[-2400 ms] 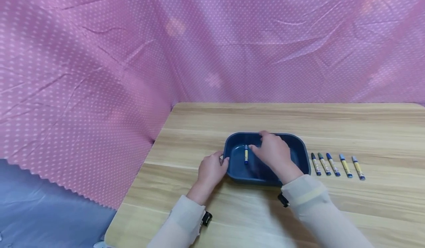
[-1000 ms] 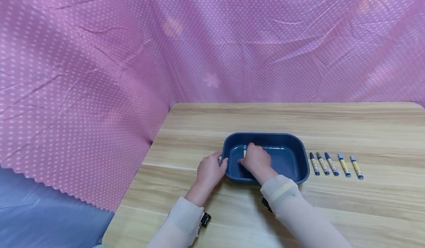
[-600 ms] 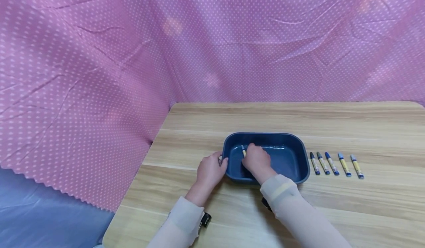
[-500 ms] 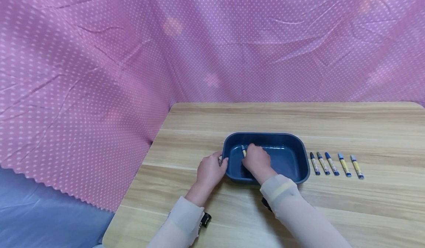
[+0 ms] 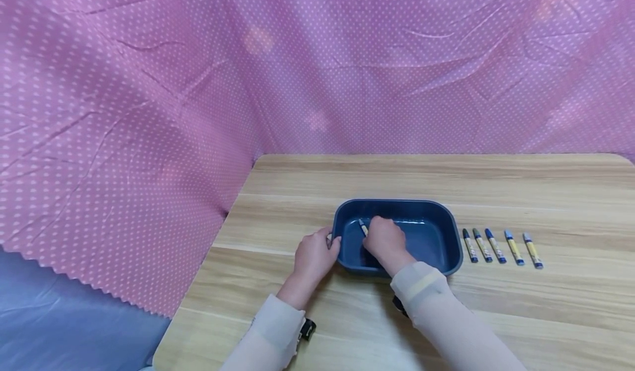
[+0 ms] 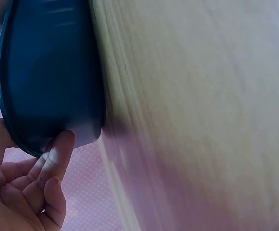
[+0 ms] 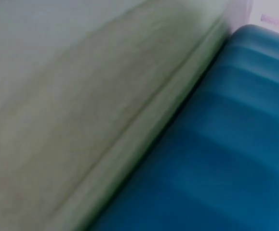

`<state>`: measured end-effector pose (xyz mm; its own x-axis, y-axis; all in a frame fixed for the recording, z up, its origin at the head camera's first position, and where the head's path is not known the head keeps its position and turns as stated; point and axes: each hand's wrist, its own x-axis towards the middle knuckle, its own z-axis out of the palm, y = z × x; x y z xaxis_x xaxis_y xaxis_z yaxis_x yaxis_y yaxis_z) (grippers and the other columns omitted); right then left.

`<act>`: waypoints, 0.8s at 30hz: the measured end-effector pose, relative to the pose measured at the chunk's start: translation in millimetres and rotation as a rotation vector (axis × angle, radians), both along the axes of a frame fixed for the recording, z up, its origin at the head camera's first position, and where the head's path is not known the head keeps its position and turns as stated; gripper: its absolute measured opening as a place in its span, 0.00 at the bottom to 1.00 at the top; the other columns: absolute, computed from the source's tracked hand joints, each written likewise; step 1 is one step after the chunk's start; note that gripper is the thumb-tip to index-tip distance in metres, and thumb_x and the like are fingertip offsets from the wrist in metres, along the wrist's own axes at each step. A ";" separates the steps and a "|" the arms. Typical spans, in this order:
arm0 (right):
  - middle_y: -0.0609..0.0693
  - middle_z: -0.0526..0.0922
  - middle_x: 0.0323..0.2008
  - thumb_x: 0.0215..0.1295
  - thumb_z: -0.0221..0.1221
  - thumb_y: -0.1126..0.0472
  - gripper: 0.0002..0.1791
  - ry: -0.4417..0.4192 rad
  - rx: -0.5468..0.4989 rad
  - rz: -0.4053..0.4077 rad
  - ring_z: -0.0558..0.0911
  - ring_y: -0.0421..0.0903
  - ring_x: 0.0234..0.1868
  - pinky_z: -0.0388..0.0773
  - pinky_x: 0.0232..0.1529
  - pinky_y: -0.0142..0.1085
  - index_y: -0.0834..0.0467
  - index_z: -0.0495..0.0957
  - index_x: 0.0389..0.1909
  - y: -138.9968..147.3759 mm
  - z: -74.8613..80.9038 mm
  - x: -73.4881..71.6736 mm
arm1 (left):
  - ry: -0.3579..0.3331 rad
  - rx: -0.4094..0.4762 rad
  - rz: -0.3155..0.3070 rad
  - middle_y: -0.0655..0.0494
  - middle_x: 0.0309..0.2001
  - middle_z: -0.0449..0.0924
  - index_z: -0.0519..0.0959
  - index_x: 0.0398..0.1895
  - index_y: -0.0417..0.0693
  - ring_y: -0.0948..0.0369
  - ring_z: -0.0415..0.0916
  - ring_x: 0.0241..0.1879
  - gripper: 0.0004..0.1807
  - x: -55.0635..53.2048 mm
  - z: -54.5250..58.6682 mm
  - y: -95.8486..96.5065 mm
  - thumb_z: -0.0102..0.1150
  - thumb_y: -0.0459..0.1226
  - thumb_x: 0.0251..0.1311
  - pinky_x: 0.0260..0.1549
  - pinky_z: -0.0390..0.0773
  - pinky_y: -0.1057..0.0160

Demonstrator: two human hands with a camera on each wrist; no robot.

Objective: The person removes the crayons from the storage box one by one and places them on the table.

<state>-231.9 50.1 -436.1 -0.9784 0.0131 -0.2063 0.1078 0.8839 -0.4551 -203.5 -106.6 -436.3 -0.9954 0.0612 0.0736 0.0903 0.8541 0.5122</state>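
A dark blue rectangular basin (image 5: 426,238) stands on the wooden table. My left hand (image 5: 315,256) grips its left end; in the left wrist view the fingers (image 6: 57,156) press the outer wall below the rim. Inside the basin, my right hand (image 5: 385,241) reaches down with curled fingers and pinches a crayon (image 5: 363,227). Only the crayon's upper end shows, slanting up to the left; the hand covers the rest and the fingertips. The right wrist view has just the basin's outer wall (image 7: 211,144) and table, not the hand.
Several crayons with yellow or pale wrappers, one a dark blue crayon (image 5: 496,246), lie in a row right of the basin. The wooden table (image 5: 347,175) meets a pink dotted curtain (image 5: 317,73) behind and at the left.
My right hand has moved left and down onto the crayon in the basin. Since then the crayon's upper end has tipped to the left. The left hand has kept its place.
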 end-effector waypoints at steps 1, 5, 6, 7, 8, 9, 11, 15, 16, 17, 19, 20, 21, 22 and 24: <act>0.52 0.73 0.19 0.49 0.59 0.58 0.09 0.002 -0.001 -0.001 0.72 0.48 0.19 0.68 0.20 0.41 0.61 0.75 0.25 0.8 0.9 0.6 | -0.001 0.000 0.002 0.62 0.12 0.68 0.74 0.47 0.45 0.65 0.67 0.15 0.20 0.1 -0.3 0.2 0.51 0.46 0.55 0.17 0.67 0.68; 0.51 0.72 0.18 0.49 0.59 0.58 0.09 0.001 -0.009 -0.001 0.71 0.48 0.18 0.67 0.18 0.39 0.60 0.75 0.22 4.0 6.1 4.1 | -0.011 0.001 0.007 0.62 0.12 0.68 0.74 0.48 0.46 0.65 0.67 0.16 0.20 0.3 -1.4 0.3 0.50 0.47 0.56 0.19 0.68 0.69; 0.51 0.72 0.17 0.49 0.59 0.58 0.09 -0.002 -0.013 -0.001 0.71 0.48 0.17 0.67 0.18 0.38 0.60 0.74 0.21 4.9 7.3 4.9 | -0.014 0.000 0.009 0.62 0.12 0.68 0.74 0.48 0.46 0.65 0.67 0.16 0.20 0.3 -1.8 0.2 0.50 0.47 0.56 0.19 0.68 0.69; 0.51 0.72 0.17 0.49 0.59 0.58 0.09 -0.004 -0.019 0.000 0.71 0.48 0.17 0.67 0.17 0.38 0.60 0.74 0.20 5.7 8.6 6.0 | -0.016 0.000 0.009 0.62 0.12 0.68 0.74 0.47 0.46 0.65 0.67 0.16 0.20 0.3 -2.0 0.1 0.50 0.47 0.56 0.19 0.68 0.69; 0.51 0.72 0.16 0.49 0.59 0.59 0.09 -0.005 -0.027 0.003 0.71 0.48 0.16 0.67 0.16 0.37 0.59 0.74 0.19 6.6 9.9 7.0 | -0.014 -0.001 0.007 0.62 0.13 0.68 0.74 0.47 0.46 0.65 0.67 0.17 0.20 0.2 -2.2 0.0 0.50 0.47 0.56 0.20 0.68 0.69; 0.51 0.72 0.15 0.50 0.58 0.59 0.09 -0.005 -0.034 0.006 0.71 0.47 0.16 0.66 0.16 0.37 0.59 0.73 0.17 7.6 11.2 7.8 | -0.013 -0.001 0.007 0.62 0.13 0.68 0.74 0.47 0.46 0.65 0.67 0.17 0.19 0.2 -2.3 -0.2 0.50 0.47 0.56 0.20 0.68 0.69; 0.51 0.72 0.13 0.50 0.57 0.60 0.10 0.003 -0.047 0.015 0.71 0.47 0.15 0.66 0.15 0.36 0.58 0.73 0.15 9.6 13.9 9.5 | -0.013 0.000 0.007 0.63 0.13 0.68 0.75 0.47 0.46 0.65 0.67 0.17 0.19 0.4 -2.3 -0.6 0.50 0.47 0.56 0.20 0.68 0.69; 0.49 0.71 0.11 0.51 0.56 0.60 0.11 0.040 -0.065 0.025 0.71 0.45 0.13 0.66 0.15 0.34 0.57 0.73 0.12 14.0 18.6 11.8 | -0.010 0.001 0.005 0.63 0.14 0.69 0.75 0.47 0.46 0.65 0.68 0.17 0.19 0.8 -1.8 -0.6 0.50 0.47 0.56 0.20 0.69 0.69; 0.49 0.71 0.11 0.51 0.56 0.60 0.12 0.050 -0.069 0.024 0.71 0.45 0.13 0.65 0.15 0.34 0.56 0.73 0.12 15.1 19.8 12.3 | -0.009 0.001 0.002 0.63 0.14 0.69 0.75 0.47 0.46 0.65 0.68 0.18 0.19 0.9 -1.6 -0.6 0.50 0.47 0.56 0.21 0.69 0.68; 0.49 0.70 0.10 0.51 0.56 0.60 0.12 0.065 -0.069 0.025 0.70 0.45 0.13 0.65 0.14 0.34 0.56 0.73 0.11 16.1 20.9 12.7 | -0.006 -0.001 0.002 0.63 0.15 0.69 0.75 0.46 0.46 0.65 0.68 0.18 0.19 1.0 -1.5 -0.4 0.50 0.47 0.56 0.21 0.69 0.68; 0.48 0.69 0.09 0.51 0.56 0.60 0.13 0.096 -0.074 0.023 0.70 0.45 0.12 0.64 0.14 0.34 0.56 0.72 0.09 18.1 23.6 13.5 | -0.005 -0.002 0.002 0.63 0.15 0.69 0.75 0.46 0.45 0.65 0.68 0.18 0.19 1.2 -1.4 -0.2 0.50 0.46 0.56 0.21 0.69 0.68; 0.48 0.68 0.08 0.50 0.56 0.60 0.14 0.112 -0.074 0.024 0.69 0.44 0.11 0.63 0.13 0.34 0.56 0.71 0.09 18.9 25.2 13.9 | -0.005 -0.001 0.004 0.63 0.15 0.70 0.75 0.46 0.45 0.65 0.68 0.18 0.19 1.4 -1.4 0.0 0.50 0.46 0.56 0.21 0.69 0.68; 0.48 0.67 0.07 0.50 0.56 0.60 0.15 0.127 -0.075 0.026 0.69 0.44 0.11 0.63 0.13 0.34 0.56 0.70 0.08 19.6 26.9 14.3 | -0.008 0.002 0.005 0.62 0.15 0.70 0.75 0.46 0.45 0.65 0.68 0.18 0.19 1.5 -1.3 0.1 0.50 0.46 0.56 0.21 0.69 0.68; 0.48 0.67 0.07 0.51 0.56 0.60 0.16 0.143 -0.076 0.027 0.69 0.44 0.10 0.62 0.13 0.34 0.56 0.70 0.07 20.2 28.7 14.7 | -0.008 0.001 0.007 0.62 0.16 0.70 0.75 0.46 0.45 0.65 0.68 0.19 0.19 1.6 -1.3 0.3 0.50 0.46 0.56 0.21 0.69 0.68; 0.47 0.65 0.06 0.51 0.56 0.59 0.16 0.173 -0.074 0.032 0.68 0.44 0.10 0.62 0.12 0.34 0.56 0.69 0.06 21.4 32.0 15.3 | -0.012 0.003 0.014 0.62 0.17 0.71 0.75 0.47 0.45 0.65 0.69 0.19 0.19 2.0 -1.4 0.4 0.50 0.46 0.56 0.22 0.70 0.68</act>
<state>-216.7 71.5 -404.2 -0.9990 -0.0275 -0.0343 -0.0052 0.8492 -0.5281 -201.5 -106.2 -437.7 -0.9969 0.0473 0.0621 0.0726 0.8534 0.5161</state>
